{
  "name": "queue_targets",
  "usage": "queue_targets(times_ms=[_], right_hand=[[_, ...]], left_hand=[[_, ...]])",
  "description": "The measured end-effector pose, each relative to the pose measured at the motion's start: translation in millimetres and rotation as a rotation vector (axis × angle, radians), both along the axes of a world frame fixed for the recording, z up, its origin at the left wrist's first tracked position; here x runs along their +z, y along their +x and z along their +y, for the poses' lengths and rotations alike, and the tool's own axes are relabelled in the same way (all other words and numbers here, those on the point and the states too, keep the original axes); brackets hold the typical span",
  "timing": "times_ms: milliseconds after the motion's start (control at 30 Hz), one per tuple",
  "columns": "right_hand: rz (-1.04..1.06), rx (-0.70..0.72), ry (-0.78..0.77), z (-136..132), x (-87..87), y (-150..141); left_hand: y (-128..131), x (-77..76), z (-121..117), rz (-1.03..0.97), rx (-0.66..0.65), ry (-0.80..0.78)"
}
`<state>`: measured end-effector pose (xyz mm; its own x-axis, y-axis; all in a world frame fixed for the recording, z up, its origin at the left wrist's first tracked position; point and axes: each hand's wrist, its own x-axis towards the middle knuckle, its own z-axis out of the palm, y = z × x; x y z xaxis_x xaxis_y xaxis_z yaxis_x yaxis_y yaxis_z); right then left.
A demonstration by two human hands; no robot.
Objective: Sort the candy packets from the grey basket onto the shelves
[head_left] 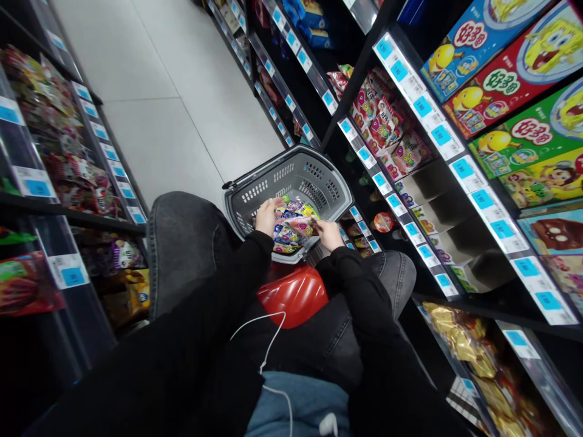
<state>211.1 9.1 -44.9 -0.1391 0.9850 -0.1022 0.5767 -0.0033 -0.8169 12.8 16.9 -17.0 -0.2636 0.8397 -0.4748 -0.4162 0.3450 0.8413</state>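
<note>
A grey plastic shopping basket stands on the floor between my knees, with several colourful candy bags inside. Over these, a pinkish candy bag is stretched between my two hands. My left hand grips its left end near the basket's middle. The other end is pinched by my right hand, close to the basket's near right rim. The print on the bag is too small to read, and my fingertips are partly hidden by it.
Black shelves with price labels rise on the right, holding boxed snacks and candy bags. Another shelf with bagged sweets is close on the left. A red plastic stool and a white earphone cord are near my body. Grey floor tiles run ahead.
</note>
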Motion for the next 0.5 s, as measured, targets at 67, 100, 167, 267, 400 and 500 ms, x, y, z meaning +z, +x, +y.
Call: queue_targets(times_ms=[67,100,167,267,400,500], right_hand=[[-0.029,0.006,-0.074,4.6,-11.3,-10.2],[-0.036,-0.003,-0.108,7.3,-17.5,-16.3],[-0.04,-0.021,-0.152,12.8,-30.2,-29.1],[-0.011,-0.048,-0.183,18.9,-48.0,-46.2],[0.082,-0.093,-0.173,21.1,-62.8,-63.1],[0.193,-0.128,-0.085,22.0,-68.1,-72.5]], left_hand=[[1.5,-1.3,0.2,-0.051,-0.007,-0.062],[2.2,-1.7,-0.1,-0.088,-0.02,-0.087],[3.1,-2.3,-1.1,-0.154,-0.055,-0.123],[2.7,-2.9,-2.6,-0.181,-0.111,-0.128],[2.2,-3.6,-3.5,-0.198,-0.181,-0.147],[3.7,-3.6,-3.9,-0.214,-0.232,-0.166]])
